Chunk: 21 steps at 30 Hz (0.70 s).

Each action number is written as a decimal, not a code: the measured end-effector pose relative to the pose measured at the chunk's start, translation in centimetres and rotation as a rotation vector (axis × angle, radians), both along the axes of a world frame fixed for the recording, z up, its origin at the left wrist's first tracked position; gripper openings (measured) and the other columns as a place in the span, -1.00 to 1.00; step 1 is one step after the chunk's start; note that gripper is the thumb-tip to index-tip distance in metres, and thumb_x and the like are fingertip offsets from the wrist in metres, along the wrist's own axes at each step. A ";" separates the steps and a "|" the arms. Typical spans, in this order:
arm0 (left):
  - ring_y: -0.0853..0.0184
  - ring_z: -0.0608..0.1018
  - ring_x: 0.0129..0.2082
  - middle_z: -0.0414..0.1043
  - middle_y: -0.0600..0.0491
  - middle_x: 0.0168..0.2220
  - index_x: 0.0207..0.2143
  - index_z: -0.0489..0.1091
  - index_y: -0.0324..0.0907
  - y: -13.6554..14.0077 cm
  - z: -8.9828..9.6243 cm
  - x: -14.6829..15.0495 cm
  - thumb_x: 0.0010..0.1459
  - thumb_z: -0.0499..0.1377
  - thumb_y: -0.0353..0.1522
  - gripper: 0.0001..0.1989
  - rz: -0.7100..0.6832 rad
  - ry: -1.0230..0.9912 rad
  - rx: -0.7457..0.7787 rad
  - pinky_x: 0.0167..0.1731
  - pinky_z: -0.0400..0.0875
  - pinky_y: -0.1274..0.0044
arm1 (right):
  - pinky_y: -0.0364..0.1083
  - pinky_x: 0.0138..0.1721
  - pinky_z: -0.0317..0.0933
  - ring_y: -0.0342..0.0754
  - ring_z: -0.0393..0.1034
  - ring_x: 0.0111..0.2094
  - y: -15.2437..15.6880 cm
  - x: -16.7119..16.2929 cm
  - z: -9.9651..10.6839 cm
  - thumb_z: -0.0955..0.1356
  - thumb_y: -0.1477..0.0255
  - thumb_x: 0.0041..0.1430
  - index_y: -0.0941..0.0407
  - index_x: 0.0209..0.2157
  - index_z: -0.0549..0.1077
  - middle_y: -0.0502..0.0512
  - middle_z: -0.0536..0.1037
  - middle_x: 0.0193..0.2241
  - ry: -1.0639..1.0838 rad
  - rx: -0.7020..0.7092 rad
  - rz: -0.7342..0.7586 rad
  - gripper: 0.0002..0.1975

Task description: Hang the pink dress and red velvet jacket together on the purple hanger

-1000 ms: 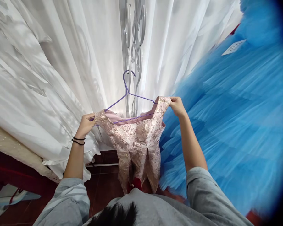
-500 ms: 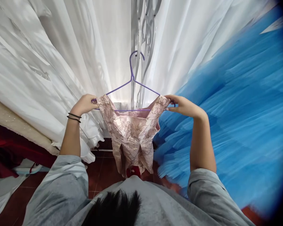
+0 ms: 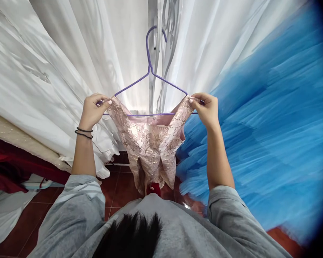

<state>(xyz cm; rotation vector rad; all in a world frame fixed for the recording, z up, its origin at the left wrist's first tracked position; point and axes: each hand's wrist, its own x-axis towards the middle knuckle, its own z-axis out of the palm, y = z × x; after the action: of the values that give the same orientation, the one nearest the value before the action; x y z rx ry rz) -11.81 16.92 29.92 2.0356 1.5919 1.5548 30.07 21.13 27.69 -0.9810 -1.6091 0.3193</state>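
A pink floral dress (image 3: 152, 138) with a metallic sheen hangs on a purple hanger (image 3: 134, 83) in front of me. My left hand (image 3: 94, 109) pinches the dress's left-side shoulder strap at that end of the hanger. On the other side, my right hand (image 3: 206, 107) pinches the opposite strap, thumb on top, at the hanger's right end. The hanger's hook points up and lies in front of a grey metal scrollwork frame; whether it touches the frame I cannot tell. The lower part of the dress hangs down towards my body.
White draped gowns (image 3: 64, 64) fill the left and the back. A big blue tulle skirt (image 3: 266, 129) bulges close by my right arm. Dark red fabric (image 3: 13, 161) and a beige sparkly cloth (image 3: 29, 138) lie at left. Beneath is a red tiled floor (image 3: 121, 186).
The hanger and dress have risen and come nearer the camera. My right hand has turned, its thumb now pressing on the strap; my left thumb also shows on the strap.
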 end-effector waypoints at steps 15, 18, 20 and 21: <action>0.11 -0.03 0.44 -0.10 -0.17 0.43 0.39 0.00 -0.16 3.5 -12.1 -0.7 0.11 0.24 -0.35 -0.16 0.190 -0.037 0.154 0.39 -0.13 0.30 | 0.18 0.13 0.25 0.16 0.30 0.16 1.5 2.1 -10.9 0.26 0.20 0.26 0.06 0.29 0.22 0.27 0.36 0.23 -0.084 0.019 -0.305 -0.40; 0.15 0.06 0.42 -0.07 -0.18 0.43 0.41 -0.09 -0.19 3.5 -20.8 -1.0 -0.02 0.19 -0.53 -0.05 0.123 -0.357 -0.185 0.38 -0.04 0.35 | 0.16 0.08 0.29 0.12 0.41 0.01 0.6 2.8 -19.6 0.26 0.32 0.12 0.20 0.31 0.13 0.39 0.36 0.19 0.059 -0.338 -0.242 -0.28; 0.13 0.10 0.40 0.08 -0.17 0.38 0.37 0.03 -0.21 3.0 -26.5 0.1 -0.12 0.17 -0.62 -0.05 0.036 -0.397 -0.547 0.37 -0.02 0.36 | 0.13 0.10 0.27 0.17 0.35 0.09 -0.9 1.8 -25.1 0.31 0.41 -0.08 0.24 0.30 0.16 0.41 0.33 0.22 -0.007 -0.652 -0.071 -0.16; 0.07 0.20 0.36 0.22 -0.19 0.30 0.29 0.18 -0.27 2.6 -28.9 0.9 -0.18 0.19 -0.65 -0.11 -0.003 -0.390 -0.655 0.34 0.06 0.34 | 0.11 0.14 0.24 0.18 0.32 0.12 -1.7 0.9 -27.5 0.33 0.44 -0.16 0.22 0.26 0.23 0.36 0.36 0.20 -0.069 -0.749 0.027 -0.16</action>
<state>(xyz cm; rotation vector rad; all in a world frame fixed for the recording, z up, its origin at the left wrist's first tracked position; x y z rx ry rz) -10.86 19.51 0.98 1.3004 1.6393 1.1193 30.96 19.39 0.20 -1.5388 -1.5848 0.9597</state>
